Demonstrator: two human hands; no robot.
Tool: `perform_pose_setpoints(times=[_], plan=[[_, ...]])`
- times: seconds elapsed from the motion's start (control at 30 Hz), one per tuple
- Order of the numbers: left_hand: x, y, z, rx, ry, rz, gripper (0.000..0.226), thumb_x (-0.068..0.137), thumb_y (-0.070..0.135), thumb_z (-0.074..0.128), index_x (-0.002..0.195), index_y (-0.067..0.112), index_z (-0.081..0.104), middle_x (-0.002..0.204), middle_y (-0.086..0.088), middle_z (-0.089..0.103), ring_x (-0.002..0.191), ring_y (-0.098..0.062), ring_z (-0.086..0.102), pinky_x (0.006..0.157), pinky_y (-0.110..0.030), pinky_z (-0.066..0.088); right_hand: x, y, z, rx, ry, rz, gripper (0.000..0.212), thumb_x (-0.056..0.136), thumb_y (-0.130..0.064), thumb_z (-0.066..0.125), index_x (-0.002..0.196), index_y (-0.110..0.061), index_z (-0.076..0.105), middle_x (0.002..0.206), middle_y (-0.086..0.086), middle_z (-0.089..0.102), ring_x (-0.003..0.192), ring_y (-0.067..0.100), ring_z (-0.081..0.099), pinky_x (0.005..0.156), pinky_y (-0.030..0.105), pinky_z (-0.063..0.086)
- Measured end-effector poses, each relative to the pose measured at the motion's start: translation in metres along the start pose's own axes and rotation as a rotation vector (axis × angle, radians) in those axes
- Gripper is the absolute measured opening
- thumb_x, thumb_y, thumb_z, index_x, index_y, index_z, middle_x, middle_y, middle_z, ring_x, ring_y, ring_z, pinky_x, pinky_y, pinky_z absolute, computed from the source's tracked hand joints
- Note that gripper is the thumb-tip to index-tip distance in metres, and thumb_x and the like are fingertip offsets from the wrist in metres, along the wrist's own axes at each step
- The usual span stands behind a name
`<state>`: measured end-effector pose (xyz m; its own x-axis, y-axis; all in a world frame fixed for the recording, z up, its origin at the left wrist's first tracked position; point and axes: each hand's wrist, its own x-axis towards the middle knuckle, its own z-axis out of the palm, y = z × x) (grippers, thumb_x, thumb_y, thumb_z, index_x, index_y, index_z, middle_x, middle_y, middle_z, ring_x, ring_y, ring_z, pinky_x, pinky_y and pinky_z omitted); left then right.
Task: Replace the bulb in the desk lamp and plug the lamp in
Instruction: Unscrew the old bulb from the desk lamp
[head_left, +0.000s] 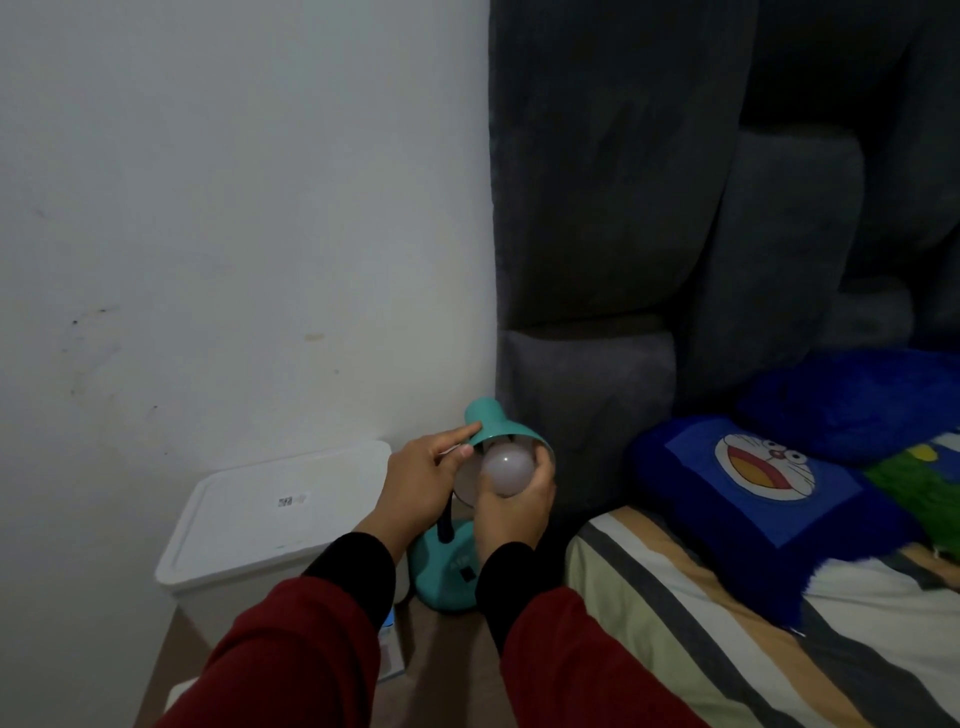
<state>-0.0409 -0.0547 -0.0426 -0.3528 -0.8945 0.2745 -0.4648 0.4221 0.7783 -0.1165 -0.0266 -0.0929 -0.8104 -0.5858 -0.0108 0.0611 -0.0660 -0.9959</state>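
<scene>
The right hand (511, 506) was wrapped around a white bulb (506, 469) held at the mouth of the teal lamp's shade (491, 423). The left hand (421, 480) pinched the shade's rim, steadying it. The lamp base (441, 571) stood on the counter (447, 654), between a white lidded bin (270, 525) and the bed (701, 623).

A single head-worn camera is looking forward and down, close over both hands, facing a wall (208, 208) corner.
</scene>
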Motion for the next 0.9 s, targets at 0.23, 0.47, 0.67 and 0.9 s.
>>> perform_pose_setpoints(times=[0.23, 0.47, 0.67, 0.9], plan=[[0.0003, -0.0002, -0.0004, -0.033, -0.003, -0.014, 0.031, 0.094, 0.017, 0.053, 0.123, 0.025, 0.061, 0.129, 0.0, 0.062, 0.12, -0.01, 0.054, 0.094, -0.012, 0.036, 0.0002, 0.0045, 0.0, -0.004, -0.049, 0.011, 0.061, 0.076, -0.019, 0.071, 0.132, -0.025, 0.048, 0.133, 0.006, 0.053, 0.121, 0.025, 0.054, 0.102, 0.042, 0.047], [-0.0007, 0.0001, 0.0005, -0.037, -0.005, -0.013, 0.031, 0.094, 0.017, 0.053, 0.124, 0.025, 0.06, 0.13, 0.0, 0.061, 0.12, -0.009, 0.054, 0.095, -0.013, 0.036, 0.0025, -0.001, -0.0058, -0.037, -0.083, 0.039, 0.071, 0.078, -0.022, 0.072, 0.141, -0.019, 0.039, 0.145, 0.007, 0.041, 0.129, 0.025, 0.047, 0.107, 0.04, 0.043], [-0.0004, 0.0013, 0.0001, 0.002, -0.003, -0.001, 0.032, 0.095, 0.017, 0.051, 0.124, 0.025, 0.06, 0.13, 0.002, 0.061, 0.119, -0.005, 0.053, 0.088, -0.004, 0.032, 0.0034, 0.0002, -0.0078, -0.102, -0.072, -0.007, 0.064, 0.075, -0.021, 0.074, 0.133, -0.017, 0.048, 0.134, 0.013, 0.047, 0.122, 0.03, 0.051, 0.103, 0.042, 0.044], [-0.0013, 0.0033, 0.001, -0.014, 0.002, -0.018, 0.032, 0.094, 0.016, 0.052, 0.124, 0.025, 0.06, 0.129, 0.001, 0.062, 0.12, -0.009, 0.054, 0.092, -0.01, 0.034, 0.0033, -0.0033, -0.0062, -0.03, -0.098, -0.013, 0.071, 0.074, -0.026, 0.076, 0.136, -0.018, 0.042, 0.137, 0.007, 0.048, 0.125, 0.025, 0.051, 0.104, 0.044, 0.045]])
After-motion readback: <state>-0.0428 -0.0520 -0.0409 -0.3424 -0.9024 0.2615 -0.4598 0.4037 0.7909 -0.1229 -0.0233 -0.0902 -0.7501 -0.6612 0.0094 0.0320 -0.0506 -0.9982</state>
